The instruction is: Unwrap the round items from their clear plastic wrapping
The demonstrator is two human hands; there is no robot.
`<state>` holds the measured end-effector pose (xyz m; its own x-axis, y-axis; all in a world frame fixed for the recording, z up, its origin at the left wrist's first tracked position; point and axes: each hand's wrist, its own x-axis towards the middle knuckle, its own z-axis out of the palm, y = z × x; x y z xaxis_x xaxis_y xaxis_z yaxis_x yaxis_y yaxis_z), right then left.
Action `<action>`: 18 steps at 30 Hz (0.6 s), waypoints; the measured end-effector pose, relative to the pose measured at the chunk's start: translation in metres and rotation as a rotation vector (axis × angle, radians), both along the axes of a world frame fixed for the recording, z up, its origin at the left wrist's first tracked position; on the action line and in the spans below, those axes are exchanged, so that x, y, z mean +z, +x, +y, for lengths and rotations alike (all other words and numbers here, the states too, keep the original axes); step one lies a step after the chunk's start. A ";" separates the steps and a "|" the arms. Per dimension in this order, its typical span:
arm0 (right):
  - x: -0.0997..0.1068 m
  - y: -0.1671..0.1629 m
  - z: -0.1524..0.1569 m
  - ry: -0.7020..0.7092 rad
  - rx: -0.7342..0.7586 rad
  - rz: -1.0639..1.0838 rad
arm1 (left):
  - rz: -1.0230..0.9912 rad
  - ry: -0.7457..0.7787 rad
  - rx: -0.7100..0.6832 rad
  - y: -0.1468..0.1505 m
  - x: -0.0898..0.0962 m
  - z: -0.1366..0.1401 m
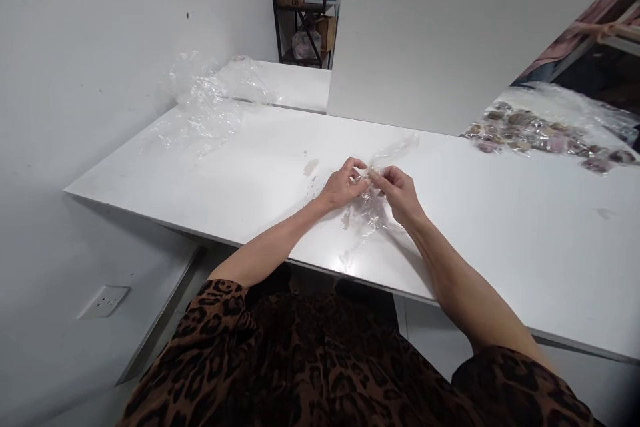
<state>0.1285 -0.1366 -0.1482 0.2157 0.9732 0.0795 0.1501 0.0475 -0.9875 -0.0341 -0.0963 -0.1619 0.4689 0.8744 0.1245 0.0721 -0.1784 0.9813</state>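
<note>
Over the middle of the white table, my left hand (344, 185) and my right hand (397, 192) meet at the gathered part of a clear plastic bag (373, 210). Thumb and fingers of each hand pinch the bunched film from either side. Part of the bag spreads on the tabletop below the hands, and a loose clear end sticks out above them to the right. What lies right between the fingertips is too small to make out.
Crumpled clear plastic (210, 97) lies at the table's (525, 247) far left, against the wall. Several clear-wrapped brownish and pink pieces (545, 130) are at the far right. An upright white panel (400, 40) borders the back edge; a black shelf (300, 13) stands beyond.
</note>
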 end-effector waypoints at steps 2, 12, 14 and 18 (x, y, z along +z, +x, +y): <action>-0.001 0.005 0.002 0.047 0.000 0.012 | -0.041 -0.125 -0.056 -0.001 0.005 0.000; 0.025 0.014 -0.008 0.197 0.081 0.171 | -0.270 -0.520 0.102 -0.001 0.004 0.012; 0.030 0.027 -0.005 0.206 0.049 0.259 | -0.357 -0.593 0.102 -0.003 0.004 0.018; 0.028 0.055 0.006 0.207 0.039 0.385 | -0.535 -0.657 0.016 -0.008 0.007 0.022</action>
